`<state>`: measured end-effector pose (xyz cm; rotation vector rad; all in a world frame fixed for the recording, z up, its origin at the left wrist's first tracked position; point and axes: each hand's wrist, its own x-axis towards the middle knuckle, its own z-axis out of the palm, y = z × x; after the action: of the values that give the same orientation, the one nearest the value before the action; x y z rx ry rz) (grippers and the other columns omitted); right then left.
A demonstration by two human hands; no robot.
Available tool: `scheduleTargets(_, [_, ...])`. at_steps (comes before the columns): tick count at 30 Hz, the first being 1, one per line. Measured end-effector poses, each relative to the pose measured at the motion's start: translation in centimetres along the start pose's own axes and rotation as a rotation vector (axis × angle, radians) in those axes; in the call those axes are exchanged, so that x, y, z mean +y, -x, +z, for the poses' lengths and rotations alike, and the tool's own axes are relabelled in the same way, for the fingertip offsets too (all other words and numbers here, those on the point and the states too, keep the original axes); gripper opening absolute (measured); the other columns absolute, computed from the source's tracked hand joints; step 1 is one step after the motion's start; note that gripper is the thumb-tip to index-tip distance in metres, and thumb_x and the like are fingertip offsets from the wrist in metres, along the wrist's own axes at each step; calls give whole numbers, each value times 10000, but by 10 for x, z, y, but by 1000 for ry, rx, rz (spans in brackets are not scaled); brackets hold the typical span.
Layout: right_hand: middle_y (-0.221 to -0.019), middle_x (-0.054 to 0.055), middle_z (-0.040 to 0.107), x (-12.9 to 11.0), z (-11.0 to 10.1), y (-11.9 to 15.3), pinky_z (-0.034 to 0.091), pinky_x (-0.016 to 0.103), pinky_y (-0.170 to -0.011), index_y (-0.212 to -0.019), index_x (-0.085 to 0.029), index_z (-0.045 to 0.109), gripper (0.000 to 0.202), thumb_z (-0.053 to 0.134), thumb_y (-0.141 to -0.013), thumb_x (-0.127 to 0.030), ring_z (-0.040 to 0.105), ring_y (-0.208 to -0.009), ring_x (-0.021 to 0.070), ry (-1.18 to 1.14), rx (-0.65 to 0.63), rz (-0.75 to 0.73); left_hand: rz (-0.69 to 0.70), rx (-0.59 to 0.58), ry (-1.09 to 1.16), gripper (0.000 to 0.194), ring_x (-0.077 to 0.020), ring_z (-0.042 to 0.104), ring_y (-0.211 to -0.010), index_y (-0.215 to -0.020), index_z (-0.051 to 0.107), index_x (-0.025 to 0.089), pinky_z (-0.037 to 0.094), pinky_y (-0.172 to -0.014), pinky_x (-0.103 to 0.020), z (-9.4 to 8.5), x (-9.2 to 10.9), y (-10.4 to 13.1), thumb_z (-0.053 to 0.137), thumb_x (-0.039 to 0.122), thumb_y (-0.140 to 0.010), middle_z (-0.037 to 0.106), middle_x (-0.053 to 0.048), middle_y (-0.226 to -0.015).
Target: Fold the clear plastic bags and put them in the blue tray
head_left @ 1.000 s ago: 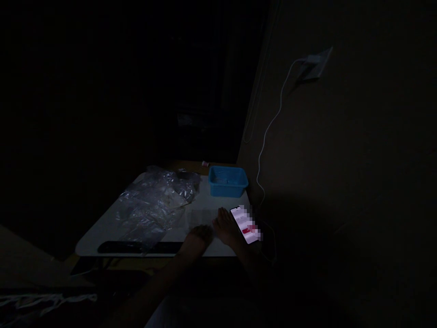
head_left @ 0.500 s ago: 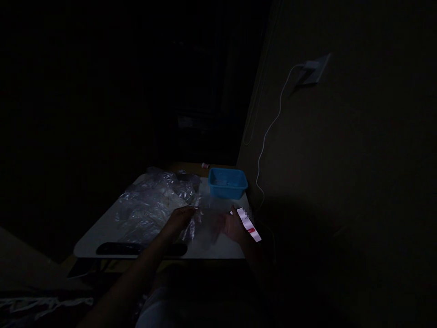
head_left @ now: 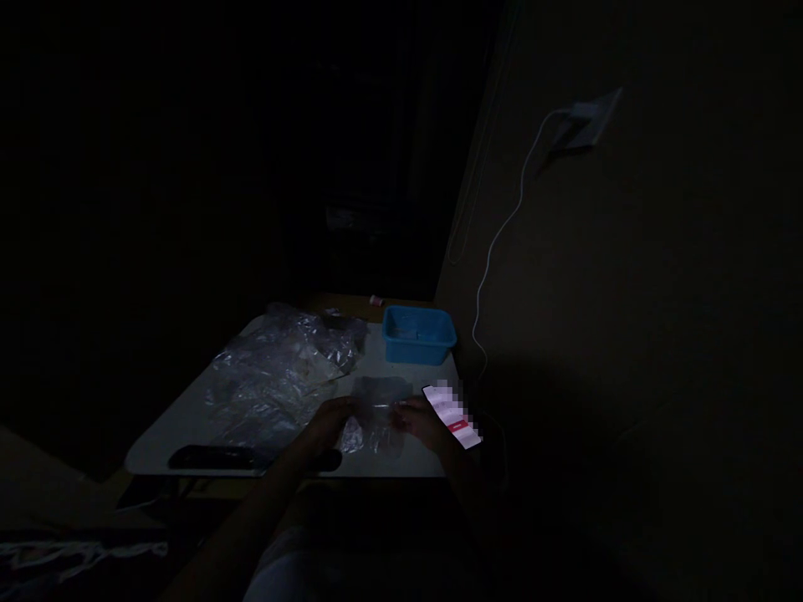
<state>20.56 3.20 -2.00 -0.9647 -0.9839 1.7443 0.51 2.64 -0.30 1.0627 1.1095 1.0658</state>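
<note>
Dim light falls on a white table [head_left: 179, 422] in front of me. My left hand [head_left: 332, 418] is closed on the left edge of a clear plastic bag [head_left: 381, 422]. On the bag's other side, my right hand [head_left: 419, 420] pinches its right edge, so the bag is held between both hands just over the tabletop. To the left lies a large heap of crumpled clear plastic [head_left: 269, 385]. A lit phone [head_left: 455, 418] is beside my right wrist; part of its screen is pixelated.
A blue plastic basket [head_left: 419, 351] stands at the table's back right corner. Behind the table lies a small pinkish object [head_left: 375, 301]. A white cable [head_left: 490, 242] hangs from a wall socket [head_left: 590, 121] on the right. The surroundings are very dark.
My right hand has turned and moved slightly left and down, now gripping the bag's edge. The bag, blurred before, is steadier and spread flatter. More of the phone shows.
</note>
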Motion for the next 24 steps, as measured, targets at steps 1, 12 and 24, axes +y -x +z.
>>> scheduleTargets(1, [-628, 29, 629, 0, 0, 0, 455, 343, -657, -672, -132, 631, 319, 761, -507, -372, 593, -608, 151, -7, 6, -1, 0, -30, 34, 269, -168, 577, -632, -637, 622, 134, 439, -656, -278, -1, -1, -1, 643, 366, -502, 642, -40, -619])
scheduleTargets(12, [-651, 22, 629, 0, -7, 0, 456, 313, -627, -691, -140, 625, 304, 760, -504, -339, 590, -617, 145, 26, -34, 22, 37, -111, 21, 233, -149, 581, -617, -614, 631, 139, 430, -619, -248, -4, -2, 1, 608, 369, -584, 645, -37, -631])
scheduleTargets(24, [-657, 7, 619, 3, -8, 0, 413, 265, -560, -728, -159, 637, 290, 750, -514, -318, 558, -567, 117, 40, -48, -16, 42, -69, -2, 275, -153, 574, -630, -708, 629, 154, 447, -616, -265, -11, -15, -5, 588, 394, -581, 635, -25, -671])
